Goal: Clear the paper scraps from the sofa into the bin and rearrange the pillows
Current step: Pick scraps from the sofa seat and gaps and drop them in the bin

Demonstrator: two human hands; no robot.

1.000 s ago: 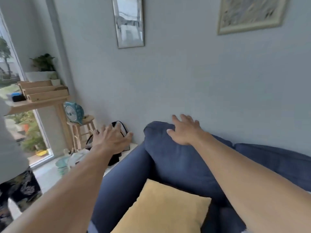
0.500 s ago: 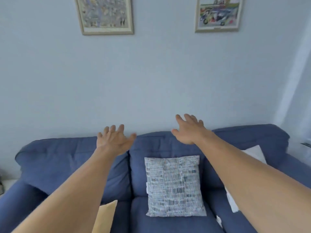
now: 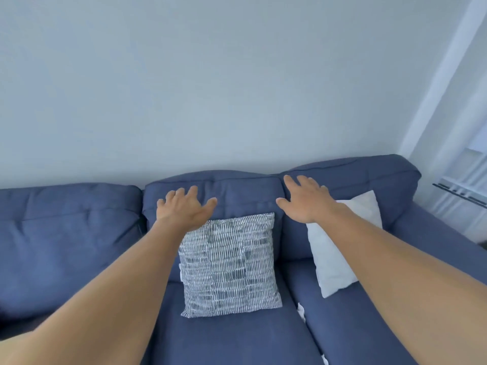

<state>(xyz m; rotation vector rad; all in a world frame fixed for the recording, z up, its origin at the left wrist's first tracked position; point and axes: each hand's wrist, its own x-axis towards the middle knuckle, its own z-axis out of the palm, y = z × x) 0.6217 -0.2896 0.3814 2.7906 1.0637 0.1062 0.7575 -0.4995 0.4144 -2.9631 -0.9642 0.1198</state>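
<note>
Fingers point(image 3: 193, 192) of both hands spread, palms down, gripping nothing; I log one view only, the head camera. Left hand point(image 3: 184, 209): held out in front of the middle back cushion point(image 3: 232, 196) of the sofa point(image 3: 66, 246), above the upper left corner of the patterned pillow point(image 3: 229, 264); I cannot tell whether it touches the cushion. Right hand point(image 3: 305, 201): held out over the seam between the middle and right back cushions, thumb pointing toward the left hand; contact likewise unclear. Both forearms bare, reaching in from the lower corners. Patterned pillow: white with dark broken stripes, standing on the middle seat and leaning against the back cushion, between the two arms. White pillow point(image 3: 329, 262): on the right seat, leaning against the right back cushion, partly hidden behind my right forearm. Paper scraps point(image 3: 301, 310): small white pieces lodged in the gap between the middle and right seat cushions, one near the lower corner of the white pillow, another lower at the frame's bottom edge beside the right arm. Sofa: blue fabric, three back cushions, set against a pale wall point(image 3: 237, 88). Right edge: white window frame point(image 3: 442, 83) and a dark rail, blurred, details not legible. Bin: none in this view.
</note>
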